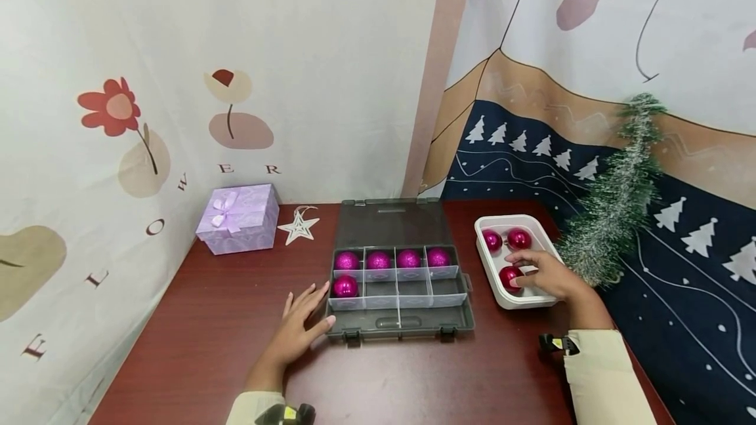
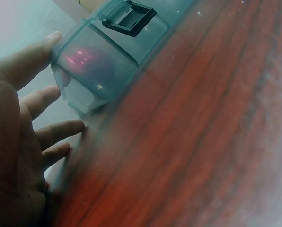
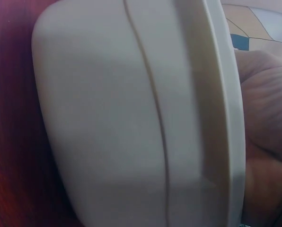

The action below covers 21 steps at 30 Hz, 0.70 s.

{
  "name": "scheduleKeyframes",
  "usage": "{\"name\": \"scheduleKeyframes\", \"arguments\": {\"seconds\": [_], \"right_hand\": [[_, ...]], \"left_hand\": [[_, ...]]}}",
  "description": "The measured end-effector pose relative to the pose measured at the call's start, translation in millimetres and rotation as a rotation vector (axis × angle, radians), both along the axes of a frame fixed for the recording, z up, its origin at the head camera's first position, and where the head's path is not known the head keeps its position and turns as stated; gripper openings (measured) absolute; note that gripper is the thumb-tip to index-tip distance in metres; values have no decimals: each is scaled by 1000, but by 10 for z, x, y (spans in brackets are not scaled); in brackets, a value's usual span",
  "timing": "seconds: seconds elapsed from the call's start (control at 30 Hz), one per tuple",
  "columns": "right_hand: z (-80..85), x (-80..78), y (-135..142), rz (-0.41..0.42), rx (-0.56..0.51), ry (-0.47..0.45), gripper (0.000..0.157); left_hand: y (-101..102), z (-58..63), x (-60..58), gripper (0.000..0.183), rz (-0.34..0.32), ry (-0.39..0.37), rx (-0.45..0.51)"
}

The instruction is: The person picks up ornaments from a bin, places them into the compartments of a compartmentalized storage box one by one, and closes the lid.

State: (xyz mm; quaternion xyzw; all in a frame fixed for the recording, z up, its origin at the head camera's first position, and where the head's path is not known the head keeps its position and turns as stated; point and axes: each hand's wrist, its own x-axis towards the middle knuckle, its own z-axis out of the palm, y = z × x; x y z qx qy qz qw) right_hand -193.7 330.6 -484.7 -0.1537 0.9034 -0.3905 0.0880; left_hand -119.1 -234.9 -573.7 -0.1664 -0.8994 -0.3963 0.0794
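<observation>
An open dark, see-through compartment box [image 1: 386, 320] stands mid-table with its lid laid back. Magenta glitter balls fill its back row, and one more magenta ball [image 1: 345, 286] occupies the left cell of the middle row. My left hand [image 1: 299, 330] rests at the box's left side, fingers spread and thumb at the front corner. Over the white tray [image 1: 546, 302] on the right, my right hand [image 1: 549, 273] reaches in, with thumb and forefinger at the nearest shiny ball [image 1: 509, 278]. Two further shiny balls [image 1: 520, 238] lie at the tray's back. The right wrist view shows mostly the tray's outer wall.
A lilac gift box [image 1: 239, 218] with a bow sits at the back left of the table, beside a white star ornament [image 1: 298, 226]. A green tinsel tree [image 1: 620, 195] stands behind the tray on the right. Printed curtains hang behind the table.
</observation>
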Motion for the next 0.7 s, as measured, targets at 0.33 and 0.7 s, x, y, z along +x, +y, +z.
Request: {"name": "scheduleKeyframes", "arguments": {"seconds": [0.33, 0.7], "right_hand": [[-48, -53, 29, 8, 11, -65, 40], [-6, -25, 12, 19, 29, -7, 35]], "left_hand": [[5, 4, 10, 70, 4, 16, -6], [7, 8, 4, 71, 2, 11, -5]]}}
